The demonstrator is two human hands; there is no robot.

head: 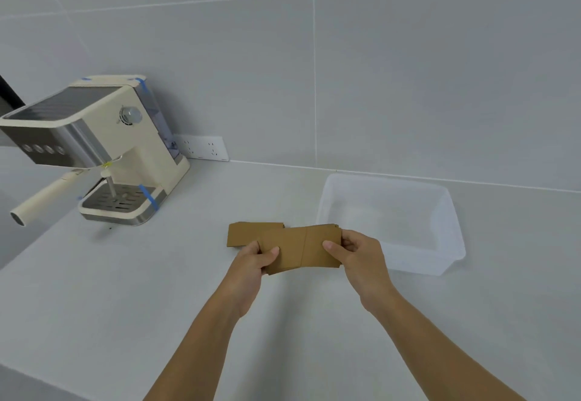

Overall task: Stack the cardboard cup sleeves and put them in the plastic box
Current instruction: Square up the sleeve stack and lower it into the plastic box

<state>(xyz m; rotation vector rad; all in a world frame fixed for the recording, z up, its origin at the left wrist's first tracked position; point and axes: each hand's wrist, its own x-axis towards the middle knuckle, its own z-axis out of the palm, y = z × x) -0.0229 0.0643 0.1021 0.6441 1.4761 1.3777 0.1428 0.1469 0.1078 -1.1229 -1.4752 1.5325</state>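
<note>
A stack of flat brown cardboard cup sleeves (301,248) is held just above the white counter, near its middle. My left hand (254,264) grips the stack's left end, thumb on top. My right hand (358,254) grips its right end, thumb on top. More brown sleeves (246,234) lie flat on the counter behind my left hand, partly hidden by the held stack. The clear plastic box (452,240) stands open to the right of my hands, touching nothing, and I see nothing inside it.
A cream espresso machine (103,152) with a protruding handle (44,197) stands at the back left. A white socket strip (206,147) sits against the grey tiled wall. The counter's front edge runs along the lower left.
</note>
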